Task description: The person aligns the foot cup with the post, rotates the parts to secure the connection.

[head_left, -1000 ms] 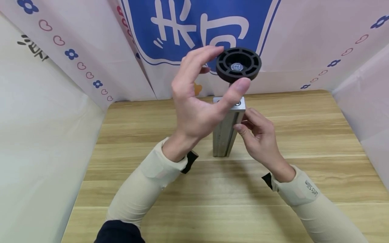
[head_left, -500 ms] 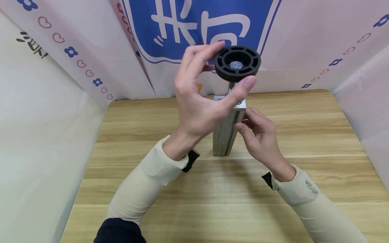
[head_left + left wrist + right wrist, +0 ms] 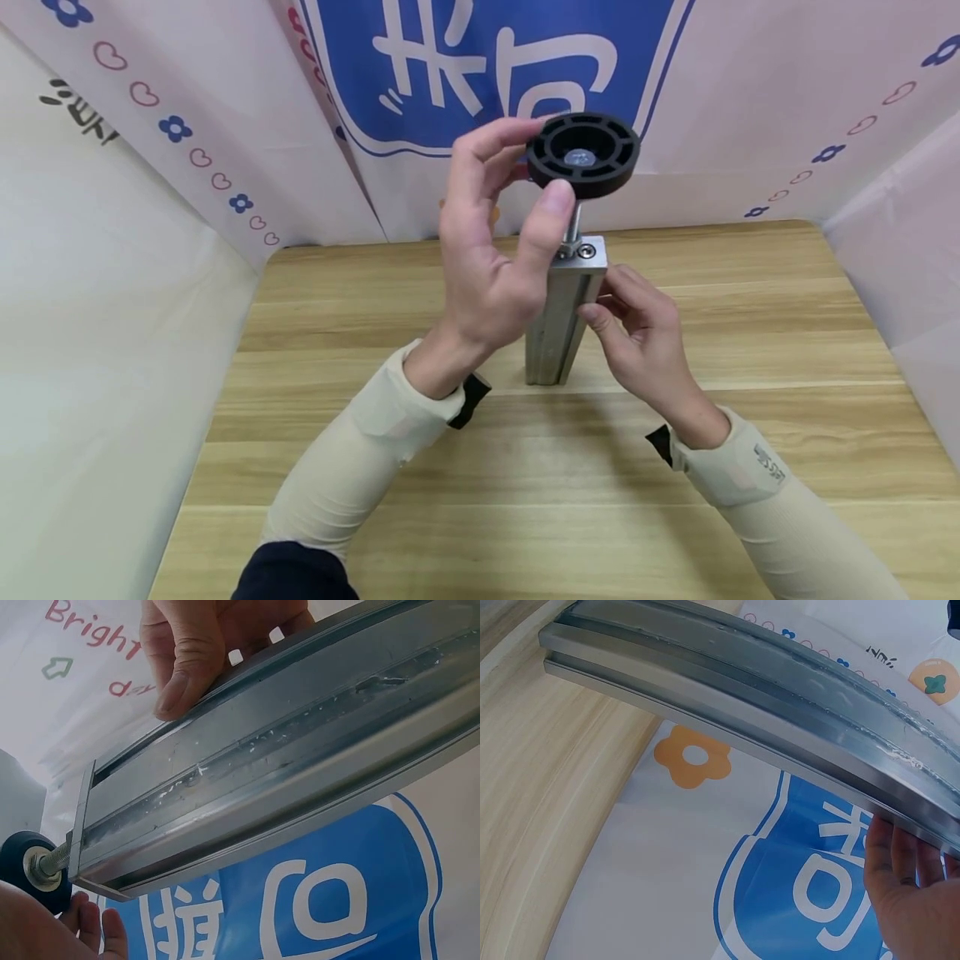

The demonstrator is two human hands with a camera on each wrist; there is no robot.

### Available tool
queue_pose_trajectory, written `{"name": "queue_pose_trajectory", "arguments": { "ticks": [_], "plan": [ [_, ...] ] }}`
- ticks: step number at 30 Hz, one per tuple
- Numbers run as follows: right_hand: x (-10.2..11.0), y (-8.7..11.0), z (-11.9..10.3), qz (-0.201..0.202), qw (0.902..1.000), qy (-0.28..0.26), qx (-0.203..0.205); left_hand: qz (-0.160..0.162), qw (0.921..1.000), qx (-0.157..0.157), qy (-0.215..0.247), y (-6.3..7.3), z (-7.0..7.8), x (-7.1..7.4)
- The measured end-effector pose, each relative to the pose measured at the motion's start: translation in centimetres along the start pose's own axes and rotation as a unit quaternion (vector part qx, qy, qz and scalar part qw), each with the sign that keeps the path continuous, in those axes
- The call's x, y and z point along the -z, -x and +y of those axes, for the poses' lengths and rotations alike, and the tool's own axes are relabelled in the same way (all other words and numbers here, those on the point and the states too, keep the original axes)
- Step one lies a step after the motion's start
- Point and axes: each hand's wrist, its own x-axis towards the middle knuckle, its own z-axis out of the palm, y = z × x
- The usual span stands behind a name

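Note:
An aluminium profile [image 3: 558, 317] stands upright on the table, with a metal plate on its top end. Above that plate rises a threaded stem [image 3: 574, 223] carrying a black round levelling foot [image 3: 596, 177], with a bolt head in its hub. My left hand [image 3: 487, 250] holds the foot's rim, thumb on the near side and fingers curled at the far left. The right hand [image 3: 641, 333] grips the profile's right side below the plate. The left wrist view shows the foot [image 3: 15, 851] and stem beyond the profile's end. In the right wrist view, fingers rest against the profile [image 3: 765, 712].
The wood-grain table [image 3: 570, 500] extends around the profile's base. White printed sheets wall in the back and both sides, with a blue sign [image 3: 450, 75] behind the hands. A wrist camera [image 3: 470, 400] sits at the left cuff.
My left thumb has slid leftward along the foot's rim and the fingers have curled more, exposing the stem and plate. The foot has shifted slightly left; the right hand stays put.

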Motion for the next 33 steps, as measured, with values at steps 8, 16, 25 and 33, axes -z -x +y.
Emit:
{"name": "queue_pose_trajectory", "arguments": {
  "ticks": [8, 16, 25, 33],
  "plan": [
    [0.0, 0.0, -0.1, -0.004, 1.0000, 0.002, -0.001, 0.015, 0.9983, -0.051, -0.024, 0.0, -0.3, -0.1],
    [0.0, 0.1, 0.0, -0.002, 1.0000, -0.005, 0.005, 0.030, 0.9985, -0.031, -0.035, -0.3, 0.3, -0.1],
    [0.0, 0.1, 0.1, -0.004, 1.0000, 0.001, 0.008, 0.033, 0.9978, 0.008, -0.058, -0.7, 0.8, -0.4],
    [0.0, 0.1, 0.1, -0.001, 0.9999, -0.008, 0.010, 0.031, 0.9981, 0.004, -0.054, -0.9, 0.6, -0.5]
  ]
}}
